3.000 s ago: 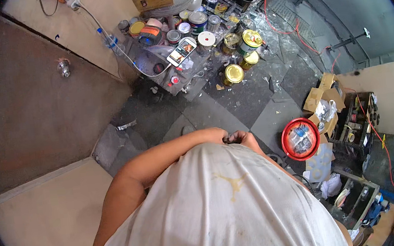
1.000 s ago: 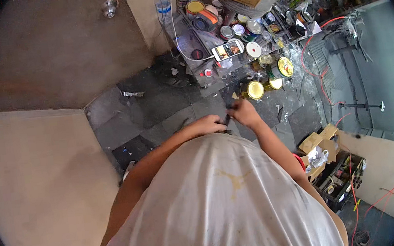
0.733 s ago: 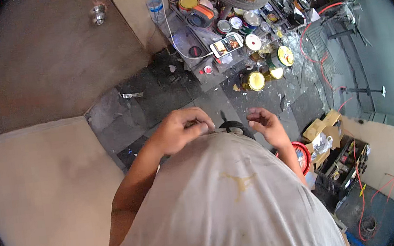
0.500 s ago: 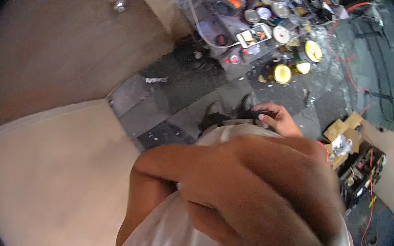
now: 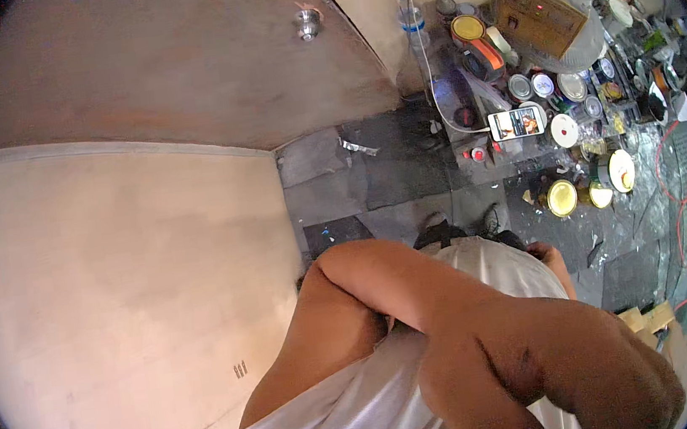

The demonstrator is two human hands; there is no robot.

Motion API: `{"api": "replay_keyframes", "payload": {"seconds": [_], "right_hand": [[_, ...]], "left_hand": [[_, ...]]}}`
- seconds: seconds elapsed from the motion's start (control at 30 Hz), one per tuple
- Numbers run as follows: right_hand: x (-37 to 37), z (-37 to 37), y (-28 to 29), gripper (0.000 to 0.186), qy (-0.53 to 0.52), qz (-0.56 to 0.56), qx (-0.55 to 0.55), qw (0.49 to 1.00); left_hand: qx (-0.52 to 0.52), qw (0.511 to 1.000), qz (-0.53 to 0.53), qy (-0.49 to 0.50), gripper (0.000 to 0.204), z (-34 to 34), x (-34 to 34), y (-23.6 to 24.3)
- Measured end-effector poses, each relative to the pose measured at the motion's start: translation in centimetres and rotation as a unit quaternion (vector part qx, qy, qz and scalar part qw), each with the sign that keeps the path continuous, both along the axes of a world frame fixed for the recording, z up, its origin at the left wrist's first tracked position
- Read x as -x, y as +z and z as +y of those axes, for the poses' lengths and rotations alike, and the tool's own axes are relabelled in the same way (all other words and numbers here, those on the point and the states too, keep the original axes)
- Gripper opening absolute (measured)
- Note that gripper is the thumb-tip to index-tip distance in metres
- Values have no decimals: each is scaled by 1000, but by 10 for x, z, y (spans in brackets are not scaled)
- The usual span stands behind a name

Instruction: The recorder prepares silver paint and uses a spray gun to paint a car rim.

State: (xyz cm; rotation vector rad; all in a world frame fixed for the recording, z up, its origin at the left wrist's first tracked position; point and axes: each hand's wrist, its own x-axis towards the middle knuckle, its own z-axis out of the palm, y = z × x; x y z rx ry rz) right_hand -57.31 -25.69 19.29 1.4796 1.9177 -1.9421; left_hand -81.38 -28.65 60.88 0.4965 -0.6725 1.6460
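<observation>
My left arm bends at the elbow and crosses in front of my white shirt (image 5: 332, 411). My left hand (image 5: 537, 353) looms large at the lower right, very near the camera. A gap parts the thumb side from the bent fingers, whose tips are out of sight, so what they touch is hidden. Past the shirt's right edge, low beside my body, my right hand (image 5: 547, 257) shows only in part. Its fingers look bent, but the shirt covers too much to tell if they hold anything. Both my shoes (image 5: 492, 216) stand on the dark tiled floor (image 5: 324, 195).
Ahead, a phone (image 5: 517, 123) on a cable lies among jars and tins, with a yellow-topped tin (image 5: 562, 198) nearer. Behind stands a box-shaped device (image 5: 541, 14) with a brown panel. A brown door (image 5: 175, 73) and beige wall (image 5: 133, 298) fill the left; cardboard (image 5: 650, 319) lies right.
The view has swung so that the scene sits farther right and lower. My left hand has moved toward the lower right, and less of my right hand shows past the shirt.
</observation>
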Motion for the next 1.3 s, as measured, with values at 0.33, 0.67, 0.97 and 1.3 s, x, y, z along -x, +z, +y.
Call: {"api": "replay_keyframes", "payload": {"seconds": [0.33,0.67,0.97,1.3], "right_hand": [[-86,106,-103,34,-18,-32,-50,998],[-80,117,-118,27,-78,-56,2,995],[-124,65,-178,28,-223,-43,87,970],[-63,10,-61,33,-144,-192,36,970]], "left_hand": [[-6,989,11,145,26,35,-59,5],[8,960,-6,281,24,31,-59,-7],[-221,832,322,393,30,77,129,-62],[527,32,792,306,53,140,490,-263]]}}
